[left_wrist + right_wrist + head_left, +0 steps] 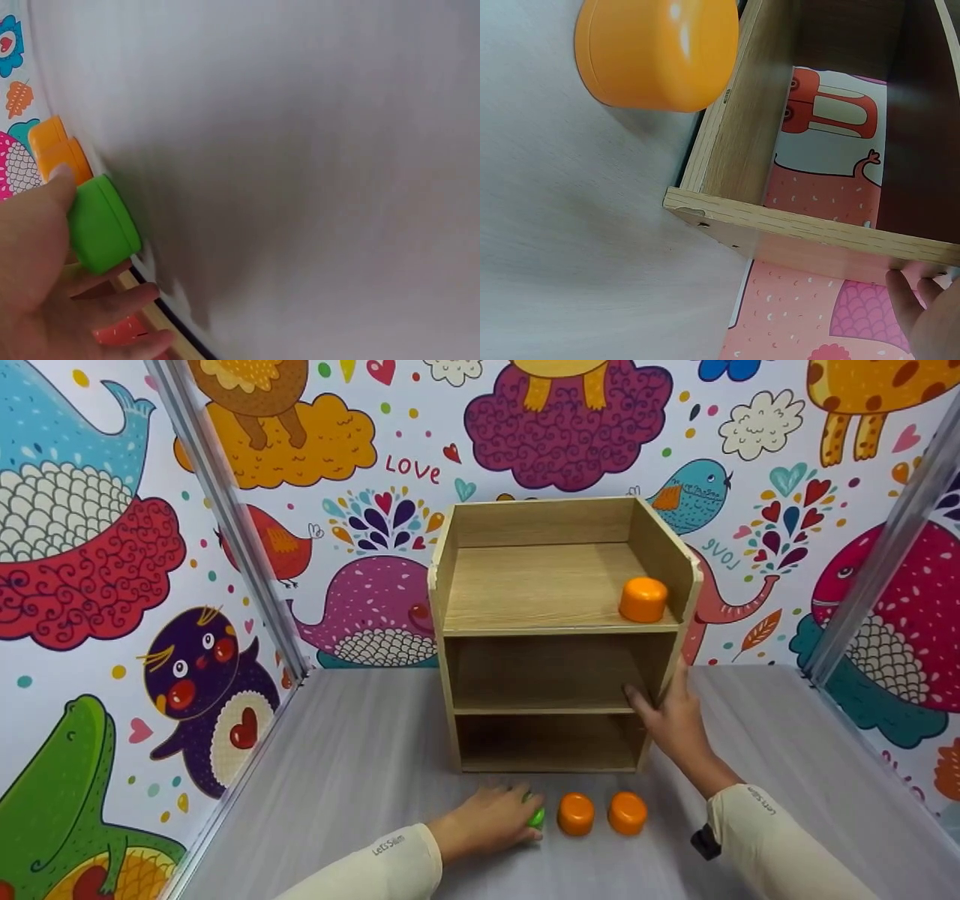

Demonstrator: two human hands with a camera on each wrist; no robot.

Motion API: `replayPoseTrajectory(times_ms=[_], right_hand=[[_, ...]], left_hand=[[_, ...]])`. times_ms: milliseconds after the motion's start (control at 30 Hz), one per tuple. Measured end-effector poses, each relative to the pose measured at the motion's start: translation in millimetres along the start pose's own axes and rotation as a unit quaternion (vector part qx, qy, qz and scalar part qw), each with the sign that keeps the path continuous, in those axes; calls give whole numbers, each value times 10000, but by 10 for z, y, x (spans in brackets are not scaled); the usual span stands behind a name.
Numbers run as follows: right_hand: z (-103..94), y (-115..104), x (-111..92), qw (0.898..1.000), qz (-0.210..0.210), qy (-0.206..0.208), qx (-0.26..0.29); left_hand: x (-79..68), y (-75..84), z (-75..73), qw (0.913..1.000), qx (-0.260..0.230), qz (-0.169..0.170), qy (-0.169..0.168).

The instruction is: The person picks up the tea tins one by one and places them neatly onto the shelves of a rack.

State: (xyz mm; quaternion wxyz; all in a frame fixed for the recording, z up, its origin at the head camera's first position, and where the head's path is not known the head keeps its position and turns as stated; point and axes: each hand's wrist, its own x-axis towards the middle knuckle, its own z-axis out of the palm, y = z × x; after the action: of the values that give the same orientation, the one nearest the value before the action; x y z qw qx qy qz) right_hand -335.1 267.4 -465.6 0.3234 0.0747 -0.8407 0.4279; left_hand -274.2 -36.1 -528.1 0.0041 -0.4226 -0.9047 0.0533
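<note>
A green rounded block (535, 814) sits at the front of the table, partly covered by my left hand (491, 819). In the left wrist view, the thumb and fingers hold this green block (103, 225) at the tabletop. My right hand (679, 727) grips the right side panel of a small wooden shelf (551, 628). Its thumb reaches over the panel's front edge, and the other fingers lie along the outside. Two orange rounded blocks, one near the left hand (576, 814) and one further right (627, 814), stand in front of the shelf.
A third orange block (643, 600) stands at the right of the shelf's top board, inside its raised rim. Printed cartoon walls (360, 521) and metal corner posts (232, 510) bound the grey table (337, 780) at the back and sides.
</note>
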Motion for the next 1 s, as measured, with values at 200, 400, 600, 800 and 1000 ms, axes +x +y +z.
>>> replayPoseTrajectory(times_ms=[200, 400, 600, 800, 1000], right_hand=[[-1, -1, -3, 10000, 19, -35, -11], [0, -3, 0, 10000, -61, -2, -68], [3, 7, 5, 10000, 16, -51, -75], [-12, 3, 4, 9994, 203, -260, -38], [-15, -1, -5, 9990, 292, -335, -11]], left_hand=[[2, 3, 23, 10000, -88, -37, -22], [20, -10, 50, 10000, -71, -52, 19], [30, -21, 23, 9997, -219, -82, -67], [34, -35, -90, 9997, -124, -191, 41], [45, -45, -302, 9996, 32, -227, 185]])
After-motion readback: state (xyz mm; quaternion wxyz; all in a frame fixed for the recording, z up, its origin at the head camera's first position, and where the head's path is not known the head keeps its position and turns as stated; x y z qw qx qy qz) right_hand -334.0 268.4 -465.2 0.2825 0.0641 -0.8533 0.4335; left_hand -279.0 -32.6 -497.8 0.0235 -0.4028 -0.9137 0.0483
